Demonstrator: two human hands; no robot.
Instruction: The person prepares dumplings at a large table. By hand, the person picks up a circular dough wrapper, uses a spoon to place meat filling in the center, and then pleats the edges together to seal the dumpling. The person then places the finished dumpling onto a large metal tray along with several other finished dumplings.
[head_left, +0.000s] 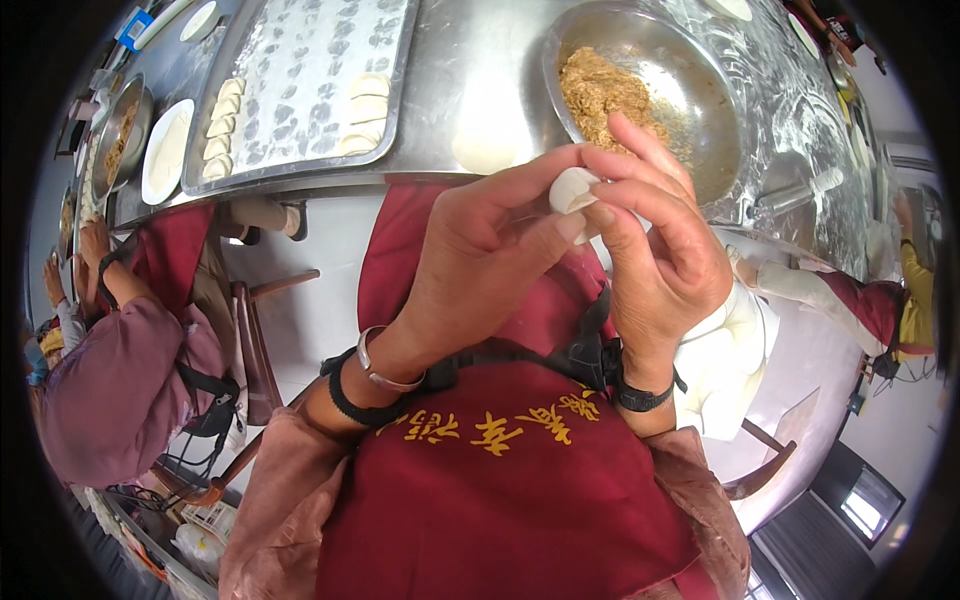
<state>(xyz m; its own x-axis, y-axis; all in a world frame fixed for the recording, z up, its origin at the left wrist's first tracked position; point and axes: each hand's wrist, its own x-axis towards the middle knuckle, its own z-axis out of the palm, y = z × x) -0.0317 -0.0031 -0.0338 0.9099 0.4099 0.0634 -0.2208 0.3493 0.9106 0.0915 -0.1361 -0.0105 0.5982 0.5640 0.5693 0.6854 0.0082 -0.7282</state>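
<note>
Between my two hands, in front of my red apron, a small white dough dumpling (574, 191) is pinched at its edge. My left hand (499, 240) holds its left side with thumb and index finger. My right hand (660, 225) grips the right side with thumb and fingers. A steel bowl (712, 97) with brown minced filling (604, 90) stands just beyond my right hand. A round dough wrapper (491, 142) lies on the steel table left of the bowl. Folded dumplings (369, 109) line both sides of a floured metal tray (300, 166) at the upper left.
A white oval plate with dough (166, 152) stands left of the tray, near another bowl of filling (135, 142). A rolling pin (799, 191) lies on the floured table at right. A co-worker (127, 375) sits at left; another person (885, 307) is at far right.
</note>
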